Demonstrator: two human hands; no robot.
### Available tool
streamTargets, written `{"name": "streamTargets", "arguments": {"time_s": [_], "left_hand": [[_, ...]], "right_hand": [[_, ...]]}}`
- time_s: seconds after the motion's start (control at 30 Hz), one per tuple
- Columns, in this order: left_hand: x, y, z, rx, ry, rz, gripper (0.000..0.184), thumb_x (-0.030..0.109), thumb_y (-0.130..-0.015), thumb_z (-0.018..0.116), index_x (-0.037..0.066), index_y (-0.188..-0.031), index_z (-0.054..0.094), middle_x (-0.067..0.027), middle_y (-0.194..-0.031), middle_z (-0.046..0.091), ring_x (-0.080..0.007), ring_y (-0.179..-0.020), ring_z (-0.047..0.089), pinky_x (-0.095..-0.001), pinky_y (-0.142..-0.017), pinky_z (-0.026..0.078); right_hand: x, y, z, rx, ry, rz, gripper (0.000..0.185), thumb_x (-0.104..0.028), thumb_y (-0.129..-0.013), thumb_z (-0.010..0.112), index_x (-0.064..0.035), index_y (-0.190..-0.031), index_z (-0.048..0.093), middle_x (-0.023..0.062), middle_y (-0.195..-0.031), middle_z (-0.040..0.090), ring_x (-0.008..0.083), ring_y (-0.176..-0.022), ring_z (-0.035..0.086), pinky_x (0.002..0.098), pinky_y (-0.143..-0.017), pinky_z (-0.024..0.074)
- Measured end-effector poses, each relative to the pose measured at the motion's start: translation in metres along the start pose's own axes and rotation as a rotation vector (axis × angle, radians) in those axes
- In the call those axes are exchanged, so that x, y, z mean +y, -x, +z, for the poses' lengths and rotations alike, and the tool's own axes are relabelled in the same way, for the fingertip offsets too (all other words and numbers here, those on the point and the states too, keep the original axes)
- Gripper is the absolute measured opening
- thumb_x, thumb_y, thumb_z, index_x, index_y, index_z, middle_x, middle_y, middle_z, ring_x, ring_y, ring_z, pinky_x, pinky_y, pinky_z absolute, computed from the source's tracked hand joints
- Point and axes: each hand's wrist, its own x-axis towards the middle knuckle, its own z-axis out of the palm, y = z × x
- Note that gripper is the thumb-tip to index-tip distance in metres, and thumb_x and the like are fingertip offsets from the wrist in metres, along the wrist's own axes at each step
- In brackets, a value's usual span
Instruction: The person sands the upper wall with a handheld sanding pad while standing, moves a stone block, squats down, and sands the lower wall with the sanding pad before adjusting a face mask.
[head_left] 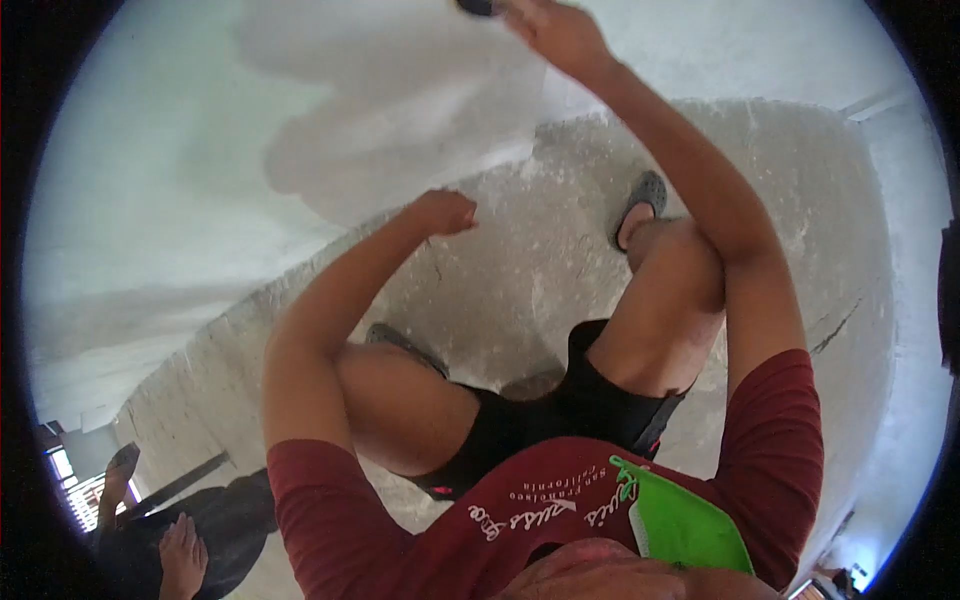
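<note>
My right hand (560, 35) is stretched far forward at the top edge, against the pale wall (400, 60). Its fingers are on a small dark object (475, 6), which the frame cuts off, so its kind does not show. Grey, damp-looking patches (350, 150) spread over the wall beside that hand. Lower down, my left hand (447, 212) hangs in a loose fist above the floor, and nothing shows in it. My left forearm passes over my bent left knee; my right arm reaches past the right one.
I squat on a rough, stained concrete floor (530, 270) in grey clogs (645, 195). A bright green cloth (690, 515) hangs at my chest. Another person in dark clothing (235, 510) is at the lower left, one hand (183, 555) visible. A second wall (915, 250) rises on the right.
</note>
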Motion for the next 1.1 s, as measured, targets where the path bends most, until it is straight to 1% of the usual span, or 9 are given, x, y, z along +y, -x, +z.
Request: {"name": "streamTargets", "arguments": {"time_s": [0.03,0.07,0.23,0.4,0.53,0.63,0.87,1.03,1.1], "left_hand": [[0.001,0.002,0.000,-0.015,0.021,0.000,0.035,0.044,-0.091,0.054,0.009,-0.091,0.063,-0.0126,-0.094,0.066,-0.0323,-0.093,0.063,-0.0461,-0.079,0.050],[0.003,0.004,-0.005,-0.033,0.026,-0.010,0.035,0.044,-0.091,0.054,0.010,-0.092,0.063,-0.0127,-0.094,0.066,-0.0322,-0.093,0.063,-0.0459,-0.079,0.050],[0.010,0.008,-0.014,-0.133,-0.022,-0.049,0.036,0.044,-0.091,0.055,0.009,-0.091,0.063,-0.0132,-0.096,0.066,-0.0320,-0.094,0.063,-0.0452,-0.078,0.050],[0.009,0.011,-0.017,-0.044,0.008,-0.034,0.035,0.044,-0.091,0.055,0.009,-0.091,0.063,-0.0128,-0.095,0.066,-0.0329,-0.094,0.063,-0.0457,-0.077,0.051],[0.008,0.007,-0.014,-0.117,-0.034,-0.064,0.035,0.043,-0.091,0.055,0.009,-0.090,0.064,-0.0130,-0.094,0.067,-0.0330,-0.093,0.063,-0.0457,-0.076,0.051],[0.006,0.012,-0.015,-0.060,-0.021,-0.054,0.036,0.043,-0.091,0.056,0.009,-0.087,0.064,-0.0133,-0.093,0.067,-0.0328,-0.092,0.064,-0.0460,-0.076,0.051],[0.008,0.016,-0.018,-0.056,0.024,-0.056,0.034,0.044,-0.090,0.056,0.011,-0.088,0.065,-0.0113,-0.094,0.067,-0.0318,-0.092,0.064,-0.0455,-0.075,0.051],[0.004,0.017,-0.016,-0.038,-0.005,-0.071,0.034,0.045,-0.090,0.056,0.012,-0.085,0.065,-0.0111,-0.091,0.067,-0.0315,-0.090,0.065,-0.0461,-0.073,0.051],[0.004,0.016,-0.019,-0.149,-0.014,-0.075,0.036,0.046,-0.093,0.052,0.010,-0.091,0.059,-0.0122,-0.093,0.064,-0.0322,-0.092,0.062,-0.0468,-0.076,0.049]], "right_hand": [[0.005,-0.007,-0.003,-0.258,0.056,0.144,0.037,-0.021,-0.089,0.059,-0.0255,-0.126,0.058,0.0056,-0.087,0.068,0.0260,-0.073,0.065,0.0364,-0.063,0.0549],[-0.006,-0.017,-0.029,0.016,-0.263,0.064,0.049,-0.019,-0.093,0.057,-0.0185,-0.140,0.044,0.0174,-0.116,0.064,0.0300,-0.107,0.062,0.0439,-0.090,0.0512],[-0.013,0.003,-0.018,-0.453,-0.020,-0.099,0.042,-0.014,-0.094,0.051,-0.0167,-0.136,0.048,0.0122,-0.117,0.064,0.0326,-0.102,0.062,0.0424,-0.084,0.0535],[-0.005,-0.011,-0.022,-0.149,-0.225,0.042,0.043,-0.014,-0.094,0.049,-0.0180,-0.138,0.046,0.0136,-0.114,0.065,0.0341,-0.100,0.063,0.0430,-0.083,0.0533],[-0.011,0.007,-0.012,-0.263,-0.120,-0.031,0.038,-0.015,-0.094,0.056,-0.0146,-0.131,0.053,0.0121,-0.105,0.068,0.0270,-0.082,0.066,0.0353,-0.071,0.0543],[-0.018,0.024,0.003,-0.504,0.139,-0.160,0.047,-0.020,-0.090,0.058,-0.0293,-0.135,0.048,0.0039,-0.095,0.068,0.0224,-0.074,0.067,0.0348,-0.059,0.0555],[-0.015,0.002,-0.002,-0.048,-0.037,-0.189,0.049,-0.021,-0.093,0.054,-0.0328,-0.139,0.042,0.0006,-0.101,0.068,0.0189,-0.081,0.068,0.0337,-0.061,0.0566],[-0.018,0.019,0.012,-0.517,0.152,-0.140,0.048,-0.020,-0.093,0.054,-0.0332,-0.138,0.044,0.0027,-0.096,0.068,0.0219,-0.073,0.067,0.0335,-0.061,0.0555],[-0.019,0.017,0.008,-0.432,0.098,-0.157,0.047,-0.020,-0.093,0.054,-0.0337,-0.137,0.045,0.0034,-0.094,0.068,0.0227,-0.073,0.067,0.0339,-0.061,0.0552]]}}
